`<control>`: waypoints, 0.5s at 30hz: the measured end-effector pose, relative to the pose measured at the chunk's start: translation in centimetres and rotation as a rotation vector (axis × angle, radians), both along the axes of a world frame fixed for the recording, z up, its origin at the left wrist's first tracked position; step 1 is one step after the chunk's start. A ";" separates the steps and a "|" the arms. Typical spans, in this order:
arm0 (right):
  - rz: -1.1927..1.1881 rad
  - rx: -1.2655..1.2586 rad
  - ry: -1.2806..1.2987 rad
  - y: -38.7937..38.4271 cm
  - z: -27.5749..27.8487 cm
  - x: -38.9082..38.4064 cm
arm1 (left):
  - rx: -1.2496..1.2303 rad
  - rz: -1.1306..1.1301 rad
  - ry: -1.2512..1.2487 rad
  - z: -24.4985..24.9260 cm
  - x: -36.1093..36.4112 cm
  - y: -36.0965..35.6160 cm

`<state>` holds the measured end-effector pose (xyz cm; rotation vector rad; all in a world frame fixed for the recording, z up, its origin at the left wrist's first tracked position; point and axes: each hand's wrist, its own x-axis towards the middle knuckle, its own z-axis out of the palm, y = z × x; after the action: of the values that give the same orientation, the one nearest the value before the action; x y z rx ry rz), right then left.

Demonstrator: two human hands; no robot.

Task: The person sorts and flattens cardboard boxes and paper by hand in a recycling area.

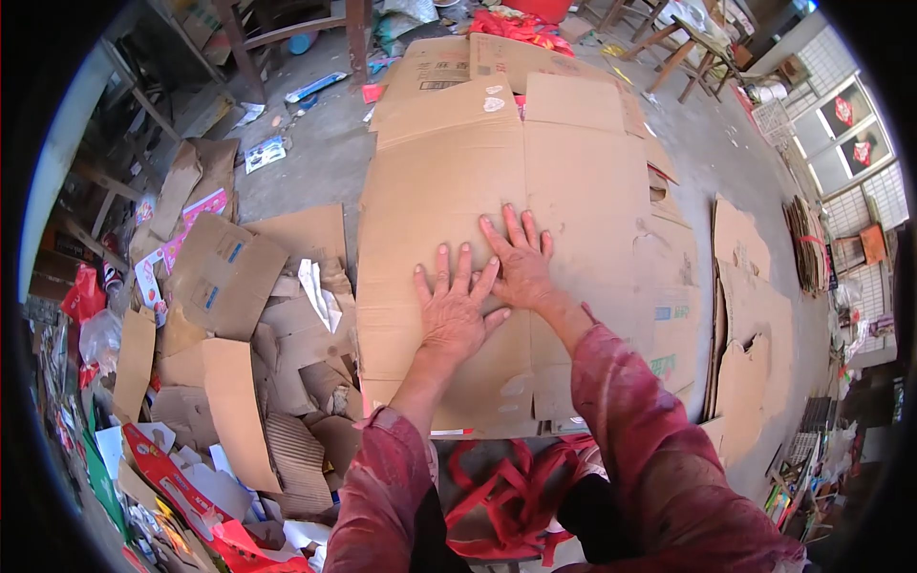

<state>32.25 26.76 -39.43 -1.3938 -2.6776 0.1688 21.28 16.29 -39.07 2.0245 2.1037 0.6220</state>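
Note:
Both hands rest palm down on a large flattened cardboard box [439,191], the top sheet of a stack in front of me. My left hand [457,310] lies near its middle with fingers spread and pointing away from me. Just beyond and to the right, my right hand [521,263] presses on the sheet, fingers apart, its thumb side close against my left fingers. Neither hand grips anything. More flattened cardboard with printing [430,72] shows at the far end of the stack. Red fabric straps [506,501] hang or lie below the near edge, by my legs.
Loose cardboard pieces [229,272] and paper scraps heap up on the left. Flattened cardboard [750,325] lies on the floor at right, with a tied cardboard bundle [810,244] beyond. A wooden chair [296,38] and a wooden stool [693,53] stand at the back.

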 end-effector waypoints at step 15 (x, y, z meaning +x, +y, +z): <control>-0.247 0.031 -0.053 15.2 2.7 1.1 | -0.131 -0.023 0.071 -1.4 0.3 0.3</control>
<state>33.36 41.95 -36.69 -1.7245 -2.5062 0.0674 21.57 16.62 -40.45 2.0240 2.0966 0.4027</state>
